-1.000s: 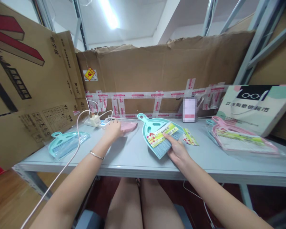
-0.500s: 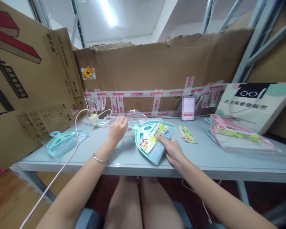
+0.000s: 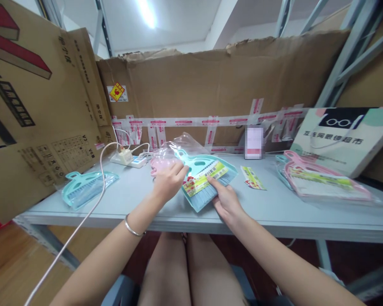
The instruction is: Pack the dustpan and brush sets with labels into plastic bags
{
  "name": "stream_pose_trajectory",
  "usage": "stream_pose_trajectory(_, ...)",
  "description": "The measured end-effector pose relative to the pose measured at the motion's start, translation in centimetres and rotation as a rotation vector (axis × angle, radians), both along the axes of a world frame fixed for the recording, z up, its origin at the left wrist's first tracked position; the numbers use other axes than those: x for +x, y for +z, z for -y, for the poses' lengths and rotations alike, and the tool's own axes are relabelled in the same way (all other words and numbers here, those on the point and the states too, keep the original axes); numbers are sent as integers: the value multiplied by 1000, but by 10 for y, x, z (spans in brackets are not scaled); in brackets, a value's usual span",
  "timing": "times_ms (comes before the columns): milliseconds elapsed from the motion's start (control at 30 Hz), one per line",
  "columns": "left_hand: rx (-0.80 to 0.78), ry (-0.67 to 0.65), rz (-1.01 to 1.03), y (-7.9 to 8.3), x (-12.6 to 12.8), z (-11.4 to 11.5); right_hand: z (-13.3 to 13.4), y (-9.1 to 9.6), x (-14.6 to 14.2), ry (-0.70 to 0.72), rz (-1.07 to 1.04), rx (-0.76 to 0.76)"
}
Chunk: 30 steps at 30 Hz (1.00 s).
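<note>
A light-green dustpan (image 3: 201,162), with a blue-bristled brush (image 3: 202,196) lying in it, is tilted above the table's front part. Across the brush lies a yellow-green printed card (image 3: 207,177). My right hand (image 3: 225,197) grips the dustpan set at its lower right, thumb on the card and fingers underneath. My left hand (image 3: 170,180) is closed at the dustpan's left edge, near the handle; what its fingertips pinch is hidden. Behind that hand lie a pink piece (image 3: 158,163) and a clear plastic bag (image 3: 187,142).
Another printed card (image 3: 252,178) lies right of my hands. Bagged pink dustpan (image 3: 325,178) is at the right, bagged green dustpan (image 3: 79,182) at the left. A white cable (image 3: 83,221) crosses the left side. A phone (image 3: 254,142) leans against the cardboard (image 3: 191,93).
My left hand has moved right and down to the dustpan's left edge, uncovering the pink piece. The dustpan has turned slightly and its handle has risen.
</note>
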<state>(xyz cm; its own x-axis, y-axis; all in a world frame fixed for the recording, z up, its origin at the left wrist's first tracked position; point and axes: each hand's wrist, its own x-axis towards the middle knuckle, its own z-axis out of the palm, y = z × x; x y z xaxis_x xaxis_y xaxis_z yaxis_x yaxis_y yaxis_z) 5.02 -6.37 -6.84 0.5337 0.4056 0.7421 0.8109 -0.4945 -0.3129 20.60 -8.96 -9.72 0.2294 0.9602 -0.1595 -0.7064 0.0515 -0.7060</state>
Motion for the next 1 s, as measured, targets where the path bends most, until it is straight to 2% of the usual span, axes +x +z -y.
stream_pose_trajectory(133,21,-116,-150,3,6,5,4,-1,-9,110,-7,42)
stream_pose_trajectory(400,154,-89,-70,-6,-7,24,-1,3,-15,0,-199,-70)
stream_pose_trajectory(667,45,-74,-16,0,6,27,4,-2,-22,41,-182,-24)
stream_pose_trajectory(767,-66,-131,28,-4,8,30,7,-3,-23,54,-172,14)
stream_pose_trajectory(833,-128,-187,164,-8,6,34,7,-4,-23,43,-180,23)
stream_pose_trajectory(933,-129,-145,667,-14,-2,35,7,-3,-24,31,-212,8)
stream_pose_trajectory(1000,-271,-116,935,-16,-7,30,7,-2,-25,22,-228,-12)
